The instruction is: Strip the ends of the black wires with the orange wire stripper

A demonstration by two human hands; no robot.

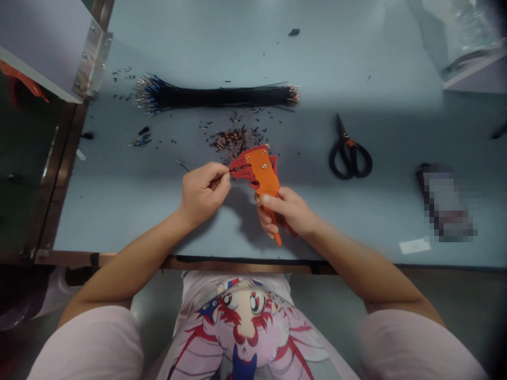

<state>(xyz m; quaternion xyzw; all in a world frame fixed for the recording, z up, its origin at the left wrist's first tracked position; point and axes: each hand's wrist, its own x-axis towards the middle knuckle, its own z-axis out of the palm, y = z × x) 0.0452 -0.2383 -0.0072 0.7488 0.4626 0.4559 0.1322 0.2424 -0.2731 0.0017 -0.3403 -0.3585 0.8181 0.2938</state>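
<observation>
My left hand (206,192) is closed in a pinch on a thin black wire (183,165). One tip of the wire sticks out to the left of the fist, and its other end reaches the red jaws of a wire stripper. In my right hand (285,208) is that orange and red wire stripper (264,171), fingers wrapped round its handles, jaws facing left. Just behind the tool lies a heap of cut insulation and copper scraps (232,140). Farther back, a bundle of black wires (222,97) stretches sideways, with blue terminals at the left and bare copper at the right.
Black-handled scissors (350,153) lie right of the stripper. Beyond them are a pixelated dark object (446,200) and a white label (414,246). A few loose terminals (140,140) lie at left. Metal-bracketed panels (89,60) border the back left, and a plastic bag (475,31) sits back right.
</observation>
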